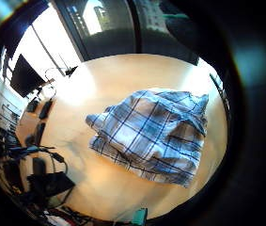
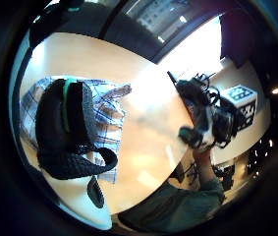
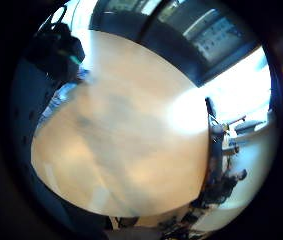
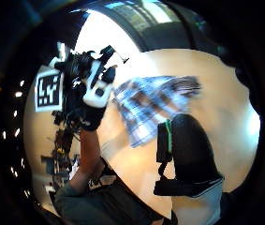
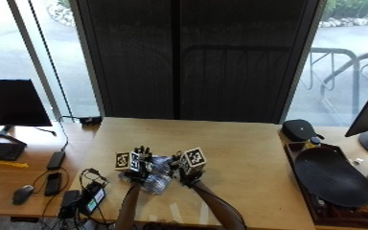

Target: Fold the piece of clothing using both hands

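A blue and white plaid garment (image 5: 158,179) lies bunched in a rough fold on the wooden table (image 5: 241,148) near its front edge. My left hand (image 5: 135,168) hovers over its left part, fingers straight and pointing up, holding nothing. Beside its right edge my right hand (image 5: 189,173) is raised too, with no cloth in it. The left little finger side palm view shows the whole garment (image 1: 153,136) lying free on the wood. In the right thumb side palm view the left hand (image 4: 91,105) hangs above the garment (image 4: 153,103). The left thumb side palm view shows the right hand (image 2: 205,125) off the cloth (image 2: 108,114).
At the table's left front corner lie a power brick with cables (image 5: 89,199), a phone (image 5: 53,180) and a mouse (image 5: 22,193). A monitor (image 5: 12,103) stands on the desk at left. A dark oval dish (image 5: 330,177) and a black case (image 5: 301,129) sit at right.
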Available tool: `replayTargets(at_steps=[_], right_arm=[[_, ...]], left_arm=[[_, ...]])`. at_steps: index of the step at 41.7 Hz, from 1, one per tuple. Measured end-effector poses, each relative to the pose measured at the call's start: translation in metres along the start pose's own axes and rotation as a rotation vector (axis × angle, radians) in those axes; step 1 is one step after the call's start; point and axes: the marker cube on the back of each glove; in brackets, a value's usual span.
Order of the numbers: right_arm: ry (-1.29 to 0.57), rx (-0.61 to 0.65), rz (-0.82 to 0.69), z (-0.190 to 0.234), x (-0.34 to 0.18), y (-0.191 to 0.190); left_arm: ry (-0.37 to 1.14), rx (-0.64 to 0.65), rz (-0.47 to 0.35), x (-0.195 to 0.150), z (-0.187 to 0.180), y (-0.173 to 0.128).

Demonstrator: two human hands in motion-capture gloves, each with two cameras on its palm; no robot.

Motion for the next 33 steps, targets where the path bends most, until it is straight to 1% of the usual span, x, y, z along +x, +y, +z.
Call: replayTargets(at_steps=[2,4,7,11,13,17,19,22,23,26,28,31,32,33], right_arm=[[-0.054,-0.015,-0.064,0.036,-0.028,-0.012],[-0.092,-0.019,-0.106,0.06,-0.055,-0.019],[-0.109,-0.031,-0.127,0.063,-0.089,-0.023],[-0.188,-0.141,-0.133,0.062,-0.132,-0.02],[-0.122,-0.127,-0.13,0.069,-0.139,-0.031],[0.071,-0.016,-0.144,0.075,-0.145,-0.056],[0.167,-0.019,-0.146,0.074,-0.147,-0.058],[0.369,-0.037,-0.139,0.069,-0.136,-0.054],[0.408,-0.037,-0.138,0.068,-0.133,-0.052],[0.409,-0.003,-0.135,0.067,-0.122,-0.048],[0.356,0.069,-0.124,0.072,-0.108,-0.052],[0.271,0.22,-0.105,0.076,-0.081,-0.064],[0.244,0.238,-0.098,0.075,-0.071,-0.064],[0.209,0.209,-0.089,0.075,-0.062,-0.057]], left_arm=[[0.007,0.031,-0.057,-0.012,-0.004,-0.007],[0.021,0.053,-0.103,-0.021,-0.009,-0.005],[0.03,0.082,-0.153,-0.037,-0.008,0.001],[0.057,0.129,-0.182,-0.048,-0.018,0.009],[0.067,0.154,-0.181,-0.046,-0.029,0.014],[0.072,0.195,-0.159,-0.032,-0.051,0.023],[0.056,0.195,-0.151,-0.031,-0.051,0.027],[0.043,0.179,-0.145,-0.026,-0.051,0.033],[0.045,0.171,-0.145,-0.024,-0.05,0.035],[0.059,0.14,-0.148,-0.021,-0.044,0.04],[0.068,0.112,-0.15,-0.021,-0.036,0.043],[0.076,0.069,-0.157,-0.024,-0.022,0.047],[0.078,0.056,-0.16,-0.024,-0.018,0.049],[0.081,0.043,-0.165,-0.025,-0.013,0.05]])
